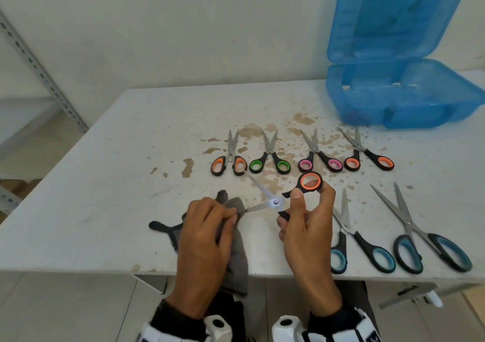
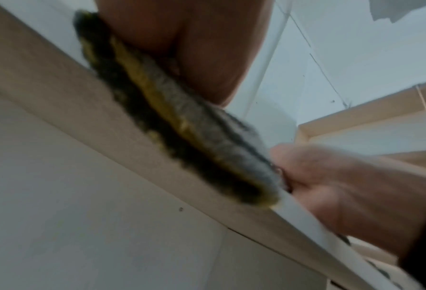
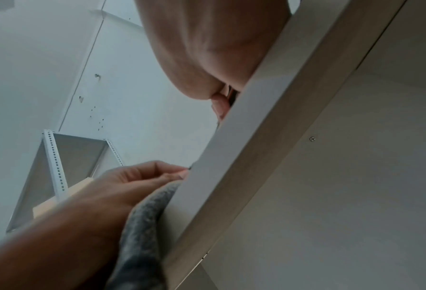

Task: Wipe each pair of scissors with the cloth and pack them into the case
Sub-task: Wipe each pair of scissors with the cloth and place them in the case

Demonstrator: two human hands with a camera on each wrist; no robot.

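Note:
My right hand [image 1: 304, 218] holds an orange-handled pair of scissors [image 1: 275, 201] by its handles, blades spread open, above the table's front. My left hand [image 1: 210, 231] grips a grey cloth [image 1: 233, 252] and pinches it around the tip of the lower blade. The cloth hangs over the table edge; the left wrist view shows the cloth [image 2: 182, 121] blurred, and the right wrist view shows the cloth [image 3: 142, 231] under my left hand [image 3: 132, 182]. The blue translucent case [image 1: 401, 95] stands open at the back right.
Several small scissors lie in a row mid-table: orange [image 1: 229, 158], green [image 1: 270, 160], pink [image 1: 319, 158], orange [image 1: 367, 156]. Two larger teal-handled pairs [image 1: 359, 242] [image 1: 425, 239] lie at the right front. A metal shelf post [image 1: 39, 71] stands at the left. The white table [image 1: 118, 184] is stained.

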